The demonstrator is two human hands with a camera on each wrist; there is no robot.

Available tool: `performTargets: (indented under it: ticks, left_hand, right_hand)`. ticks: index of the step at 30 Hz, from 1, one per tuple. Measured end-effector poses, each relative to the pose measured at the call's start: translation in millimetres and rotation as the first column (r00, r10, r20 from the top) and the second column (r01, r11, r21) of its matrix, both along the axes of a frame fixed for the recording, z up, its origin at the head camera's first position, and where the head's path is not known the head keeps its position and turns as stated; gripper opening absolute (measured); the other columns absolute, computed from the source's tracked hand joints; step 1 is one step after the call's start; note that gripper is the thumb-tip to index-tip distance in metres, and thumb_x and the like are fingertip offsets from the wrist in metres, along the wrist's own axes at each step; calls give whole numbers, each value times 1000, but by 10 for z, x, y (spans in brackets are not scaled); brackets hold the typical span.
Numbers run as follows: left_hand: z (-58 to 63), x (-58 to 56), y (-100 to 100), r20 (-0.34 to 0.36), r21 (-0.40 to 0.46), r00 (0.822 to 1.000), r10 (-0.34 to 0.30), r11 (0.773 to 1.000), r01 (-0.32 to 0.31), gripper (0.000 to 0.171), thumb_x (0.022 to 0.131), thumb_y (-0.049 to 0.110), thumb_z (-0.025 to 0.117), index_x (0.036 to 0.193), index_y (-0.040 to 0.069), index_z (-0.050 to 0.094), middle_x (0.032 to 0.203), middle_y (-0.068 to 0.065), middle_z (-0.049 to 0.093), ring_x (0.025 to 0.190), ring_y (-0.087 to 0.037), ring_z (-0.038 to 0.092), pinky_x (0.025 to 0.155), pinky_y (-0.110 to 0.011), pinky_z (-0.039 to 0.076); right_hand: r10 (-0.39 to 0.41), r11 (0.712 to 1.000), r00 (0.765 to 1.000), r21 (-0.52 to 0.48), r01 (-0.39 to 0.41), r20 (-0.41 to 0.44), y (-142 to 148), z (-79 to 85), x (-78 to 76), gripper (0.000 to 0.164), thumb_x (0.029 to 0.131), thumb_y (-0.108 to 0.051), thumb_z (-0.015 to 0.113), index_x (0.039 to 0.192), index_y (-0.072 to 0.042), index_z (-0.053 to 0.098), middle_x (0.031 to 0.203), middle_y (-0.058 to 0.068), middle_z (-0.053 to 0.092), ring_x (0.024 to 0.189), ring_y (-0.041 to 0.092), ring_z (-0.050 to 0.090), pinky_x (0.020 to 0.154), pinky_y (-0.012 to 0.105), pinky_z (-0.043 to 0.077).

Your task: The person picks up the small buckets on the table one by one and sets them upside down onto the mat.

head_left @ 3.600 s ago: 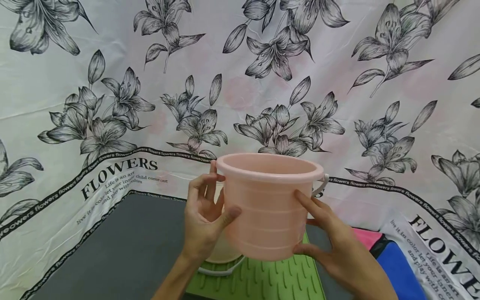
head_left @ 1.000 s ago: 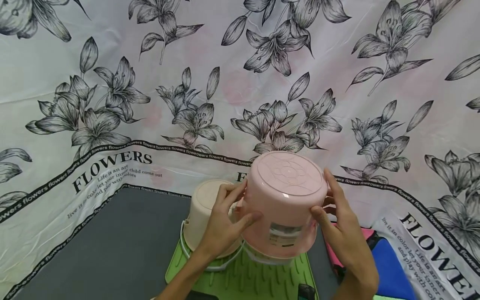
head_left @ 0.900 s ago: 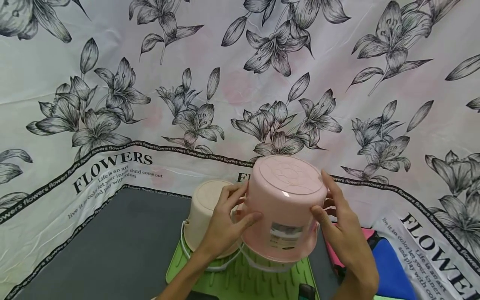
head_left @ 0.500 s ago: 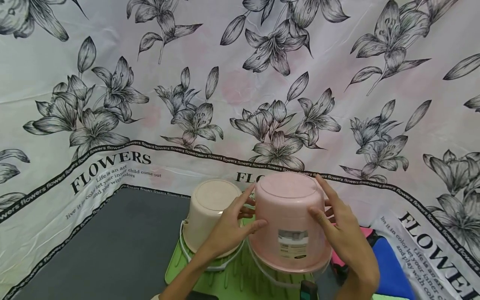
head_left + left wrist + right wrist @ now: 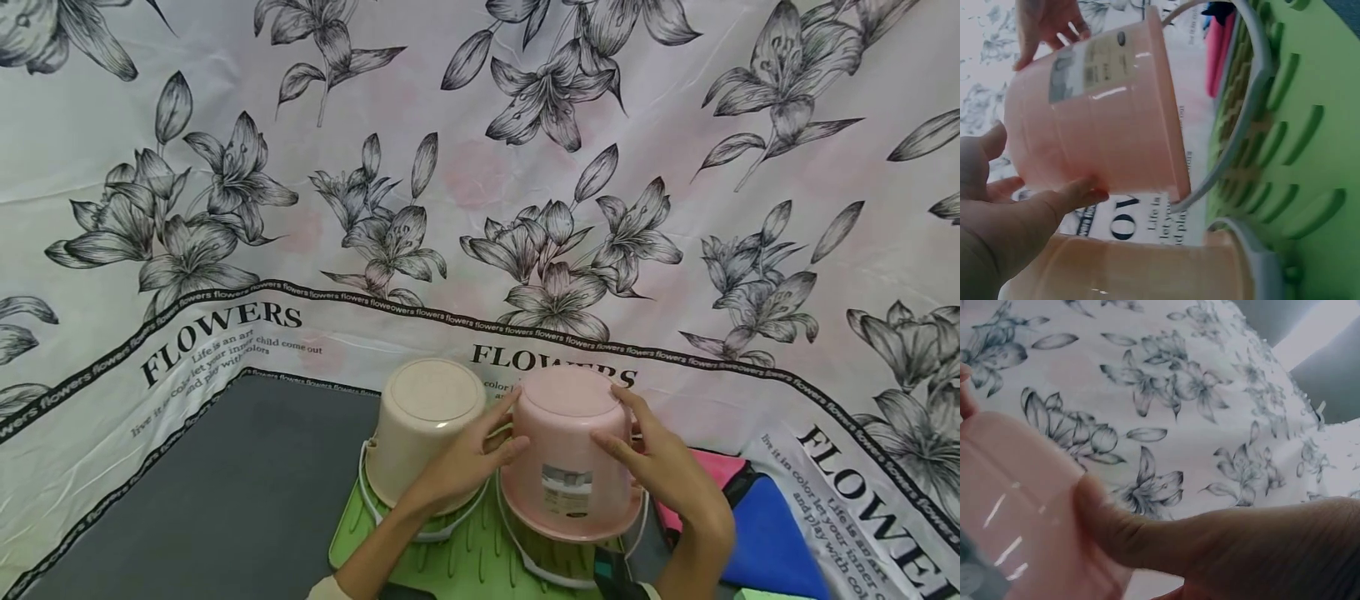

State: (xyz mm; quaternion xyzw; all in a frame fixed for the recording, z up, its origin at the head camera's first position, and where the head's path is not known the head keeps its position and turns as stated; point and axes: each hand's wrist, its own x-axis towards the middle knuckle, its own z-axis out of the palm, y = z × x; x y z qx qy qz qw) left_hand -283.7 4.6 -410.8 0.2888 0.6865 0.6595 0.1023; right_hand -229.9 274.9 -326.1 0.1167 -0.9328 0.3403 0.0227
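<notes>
An upside-down pink bucket (image 5: 573, 454) with a printed label on its side is held between both hands over the green mat (image 5: 480, 558). My left hand (image 5: 465, 462) grips its left wall, thumb to the front. On the opposite wall, my right hand (image 5: 667, 467) holds it with the thumb across the front. In the left wrist view a gap shows between the bucket's rim and the ridged mat, and its white handle (image 5: 1250, 103) hangs down toward the mat. A cream bucket (image 5: 427, 425), also upside down, stands on the mat just left of the pink one.
A pink and blue cloth item (image 5: 776, 533) lies right of the mat. Grey table surface (image 5: 225, 492) stretches to the left. Behind everything hangs a flower-printed sheet (image 5: 480, 183). Part of a dark object (image 5: 405, 592) shows at the bottom edge.
The pink bucket was upright in the oldest frame and is now turned upside down. Over the last second both hands have lowered it toward the mat, beside the cream bucket.
</notes>
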Motion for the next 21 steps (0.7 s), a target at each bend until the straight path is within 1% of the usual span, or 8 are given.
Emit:
performTargets:
  ticks: [2,3,6,9,12,17,19,21]
  left_hand:
    - [-40,-20,23,37,-1,999,-14,1000,14,71,108,39,56,168,28,20,175,-14,22,158,-43,30,119,-55,46]
    - [-54,-26,36,49,-3,999,-21,1000,21,68,109,39,54,168,25,22,175,-12,20,159,-43,28,120,-57,44]
    - [-77,-30,68,82,-13,996,-23,1000,24,62,110,43,51,165,23,30,175,-2,23,161,-40,25,124,-58,38]
    - [-89,-31,83,88,-15,996,-22,1000,24,61,110,47,50,163,24,33,174,1,25,161,-37,26,127,-59,31]
    - [-119,-48,88,83,-1,996,-19,1000,19,60,111,47,48,164,23,32,174,0,23,160,-35,28,129,-58,29]
    - [-197,-100,101,123,57,992,-25,998,18,60,112,44,45,165,23,29,176,-1,17,160,-36,27,129,-53,29]
    - [-216,-114,107,140,79,990,-29,997,18,60,111,45,47,165,23,30,176,0,17,160,-36,27,129,-52,29]
    - [-224,-117,112,132,78,991,-28,997,18,60,111,44,48,164,21,32,175,0,20,161,-34,26,130,-52,29]
  right_hand:
    - [28,1000,998,-4,-27,59,33,-36,-36,77,104,-34,66,163,-8,24,141,33,57,121,44,66,86,48,62]
    - [37,999,996,-6,-36,84,52,-52,-49,76,103,-33,68,160,-5,27,136,31,61,118,41,68,85,46,61]
    - [60,998,990,-23,-57,131,113,-90,-67,72,99,-28,74,151,2,34,117,22,66,102,28,67,78,37,58]
    - [49,999,990,-20,-47,132,149,-111,-73,68,96,-26,78,145,2,39,110,16,67,98,23,64,75,33,55]
    - [50,999,992,-22,-48,118,147,-127,-92,66,95,-25,79,140,4,42,109,17,67,99,24,64,75,34,56]
    - [46,999,996,-4,-46,82,88,-134,-138,62,94,-22,80,136,5,43,111,19,69,98,24,67,74,34,57]
    - [32,999,996,3,-32,80,69,-132,-143,62,93,-21,81,134,4,43,111,18,69,98,24,68,74,34,57]
    - [32,999,995,0,-32,91,65,-128,-138,61,92,-18,82,133,5,43,108,19,70,96,25,68,74,34,57]
